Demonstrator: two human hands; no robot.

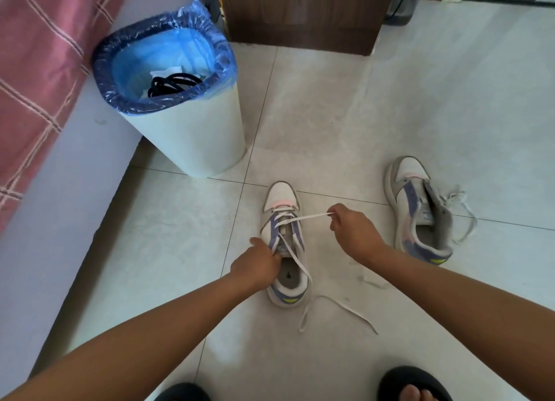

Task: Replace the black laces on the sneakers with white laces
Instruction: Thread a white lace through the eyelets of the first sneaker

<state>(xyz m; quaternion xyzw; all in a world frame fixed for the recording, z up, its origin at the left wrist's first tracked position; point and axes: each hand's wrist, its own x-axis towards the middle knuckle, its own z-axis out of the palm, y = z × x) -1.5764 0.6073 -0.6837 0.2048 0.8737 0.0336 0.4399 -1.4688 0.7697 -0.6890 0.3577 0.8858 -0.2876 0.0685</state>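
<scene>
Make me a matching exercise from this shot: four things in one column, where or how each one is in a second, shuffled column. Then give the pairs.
Things
1. black laces
2. right hand
3. left hand
4. second sneaker

Places and states
A. grips the tongue area of the sneaker being laced
B. lies apart on the floor tiles to the right, white lace loose beside it
C. inside the bin lined with a blue bag
D. pinches one end of the white lace, drawn out to the right

Pairs: 1-C, 2-D, 3-A, 4-B
</scene>
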